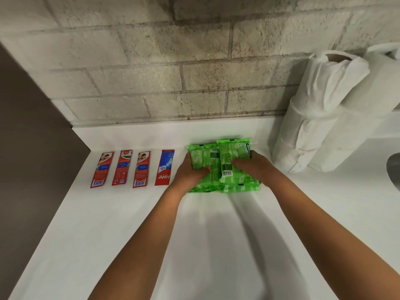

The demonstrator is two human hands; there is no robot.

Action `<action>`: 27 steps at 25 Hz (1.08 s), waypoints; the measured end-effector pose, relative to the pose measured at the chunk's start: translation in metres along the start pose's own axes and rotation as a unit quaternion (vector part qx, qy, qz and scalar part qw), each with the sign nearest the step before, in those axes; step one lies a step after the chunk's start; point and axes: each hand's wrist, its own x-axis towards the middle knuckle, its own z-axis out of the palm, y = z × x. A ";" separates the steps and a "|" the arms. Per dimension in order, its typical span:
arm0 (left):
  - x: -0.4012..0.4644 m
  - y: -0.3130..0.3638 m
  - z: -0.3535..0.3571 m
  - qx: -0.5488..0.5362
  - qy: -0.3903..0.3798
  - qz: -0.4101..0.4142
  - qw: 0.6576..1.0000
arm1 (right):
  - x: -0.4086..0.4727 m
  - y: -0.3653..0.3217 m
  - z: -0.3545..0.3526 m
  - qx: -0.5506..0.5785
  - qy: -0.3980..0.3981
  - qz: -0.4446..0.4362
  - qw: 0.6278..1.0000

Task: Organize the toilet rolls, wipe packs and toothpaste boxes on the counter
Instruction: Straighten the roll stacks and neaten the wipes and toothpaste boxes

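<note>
Several green wipe packs [218,161] lie bunched together on the white counter [121,213], some overlapping. My left hand [190,172] grips the left pack from its left side. My right hand [251,165] grips the right pack, thumb on top. Left of them, several red toothpaste boxes [120,168] lie flat in a neat row, side by side; the rightmost one [165,167] is red and blue. At the right, wrapped white toilet rolls [320,118] stand stacked and leaning against the wall.
A light stone-brick wall [173,72] backs the counter. A dark panel [32,126] bounds the counter on the left. The edge of a sink basin [392,167] shows at the far right. Bare counter lies in front of the packs.
</note>
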 end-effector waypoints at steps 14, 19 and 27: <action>-0.001 0.008 0.002 0.196 0.007 0.023 0.980 | -0.001 0.004 -0.001 -0.121 0.043 -0.179 0.975; 0.000 0.008 0.007 0.239 -0.006 0.043 0.970 | -0.001 0.013 0.005 -0.073 -0.014 -0.191 0.979; 0.001 0.001 0.007 0.217 -0.011 0.046 0.975 | -0.003 0.011 0.004 -0.048 -0.023 -0.188 0.981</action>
